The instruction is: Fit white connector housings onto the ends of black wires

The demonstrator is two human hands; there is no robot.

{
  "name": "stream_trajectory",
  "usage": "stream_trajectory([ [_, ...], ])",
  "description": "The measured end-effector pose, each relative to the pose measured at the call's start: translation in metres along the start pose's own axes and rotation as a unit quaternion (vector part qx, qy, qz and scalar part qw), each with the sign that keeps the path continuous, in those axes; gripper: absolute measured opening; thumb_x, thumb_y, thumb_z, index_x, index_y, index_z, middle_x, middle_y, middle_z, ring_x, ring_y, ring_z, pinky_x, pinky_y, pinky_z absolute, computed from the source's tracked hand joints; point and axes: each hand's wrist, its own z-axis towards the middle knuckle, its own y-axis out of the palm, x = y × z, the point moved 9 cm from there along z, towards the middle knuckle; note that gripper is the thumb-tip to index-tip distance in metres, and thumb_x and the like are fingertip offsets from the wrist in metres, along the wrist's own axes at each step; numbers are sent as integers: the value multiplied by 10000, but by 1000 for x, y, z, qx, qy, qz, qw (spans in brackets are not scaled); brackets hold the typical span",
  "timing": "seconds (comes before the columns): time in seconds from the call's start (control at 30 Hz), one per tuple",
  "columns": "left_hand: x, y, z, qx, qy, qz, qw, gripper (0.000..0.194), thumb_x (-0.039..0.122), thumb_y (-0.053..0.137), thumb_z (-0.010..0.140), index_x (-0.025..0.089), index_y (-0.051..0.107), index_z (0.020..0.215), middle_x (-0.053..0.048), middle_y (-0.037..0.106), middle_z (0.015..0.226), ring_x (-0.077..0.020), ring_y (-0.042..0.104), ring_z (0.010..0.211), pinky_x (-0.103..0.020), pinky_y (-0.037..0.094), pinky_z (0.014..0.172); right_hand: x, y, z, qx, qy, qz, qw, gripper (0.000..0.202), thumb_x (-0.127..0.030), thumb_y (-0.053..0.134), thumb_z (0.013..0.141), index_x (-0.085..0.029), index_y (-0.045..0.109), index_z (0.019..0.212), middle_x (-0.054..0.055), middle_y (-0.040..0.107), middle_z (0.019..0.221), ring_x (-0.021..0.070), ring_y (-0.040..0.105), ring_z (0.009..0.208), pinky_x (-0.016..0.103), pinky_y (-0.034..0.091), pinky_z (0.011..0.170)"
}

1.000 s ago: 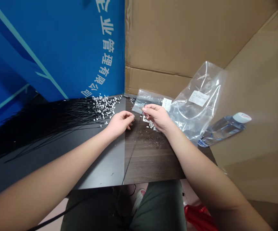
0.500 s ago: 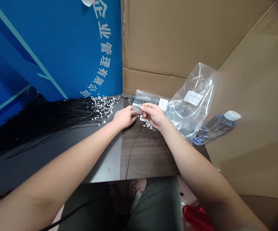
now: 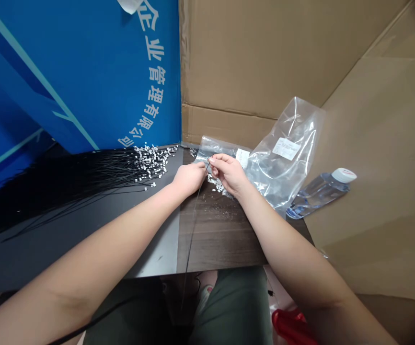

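Observation:
A thin black wire [image 3: 191, 235] runs from my fingers down over the table's front edge. My left hand [image 3: 190, 178] is closed around it just below its upper end. Right beside it, my right hand [image 3: 229, 173] pinches that end between thumb and forefinger. Whether a small white piece is also between those fingertips is too small to tell. Small white connectors [image 3: 216, 184] lie loose on the table under my right hand. To the left, a large bundle of black wires [image 3: 67, 175] has white connectors [image 3: 153, 160] at its near ends.
Clear plastic bags [image 3: 282, 167] with white labels lie behind and right of my hands. A water bottle [image 3: 318, 194] with a white cap lies tilted against the cardboard wall [image 3: 373, 191]. A blue printed panel [image 3: 85, 72] stands at the back left. Something red [image 3: 290, 328] is below the table.
My left hand has shifted slightly, its fingers more curled. More of the wire now hangs below the table edge. My right hand keeps its pinch, and the view has moved slightly.

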Motion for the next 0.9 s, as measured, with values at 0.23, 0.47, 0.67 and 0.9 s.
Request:
stream_trajectory([
  [0.23,3,4,0,-9,3,20,1000,317,272,433,1055,172,732,1088,-168,729,1189,-293,702,952,-375,442,767,0,-2,0,9,-2,13,1000,334,-409,927,697,-201,676,768,-59,539,552,88,428,522,266,325,541],
  [0.47,-8,-2,-4,10,-35,-6,999,281,282,434,1055,173,692,1048,-165,690,1207,-293,703,981,-383,463,787,-2,-3,0,21,-2,-4,1000,355,-435,922,685,-204,660,745,-60,519,535,93,416,530,270,336,549],
  [0.67,-58,-19,-24,101,-187,-397,893,165,321,587,993,208,571,875,-93,727,941,-191,645,727,-321,475,696,0,-8,0,49,-8,-9,999,343,-430,917,675,-204,677,767,-54,555,584,90,442,546,255,355,550],
  [0.9,-67,-19,-56,93,-212,-737,635,280,225,834,809,163,564,857,-1,664,875,-54,516,583,-220,453,596,19,5,-4,10,20,-51,998,329,-448,904,719,-202,693,777,-46,595,630,86,474,544,246,373,544],
])
